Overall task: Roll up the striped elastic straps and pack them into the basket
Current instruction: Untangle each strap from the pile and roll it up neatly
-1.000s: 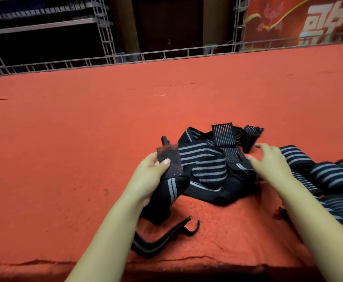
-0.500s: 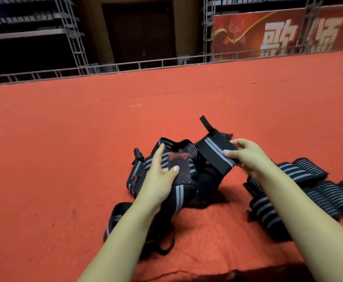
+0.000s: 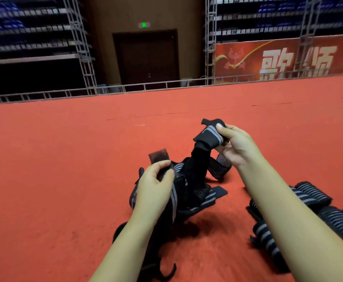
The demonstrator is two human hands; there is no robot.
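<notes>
A tangle of black elastic straps with grey stripes (image 3: 199,192) lies on the red carpet in front of me. My left hand (image 3: 156,184) grips one strap end near its dark fastening patch (image 3: 159,157), low over the pile. My right hand (image 3: 233,145) pinches another strap end (image 3: 209,135) and holds it lifted above the pile, the strap hanging down from it into the tangle. No basket is in view.
Several rolled striped straps (image 3: 333,218) lie on the carpet at the right, beside my right forearm. The red carpet (image 3: 65,159) stretches far ahead to a metal truss rail (image 3: 146,86). Beyond are scaffolding, a dark door and a red banner.
My right hand has raised its strap end higher and further from the pile. My left hand has shifted its grip on the patch end. The camera has tilted up.
</notes>
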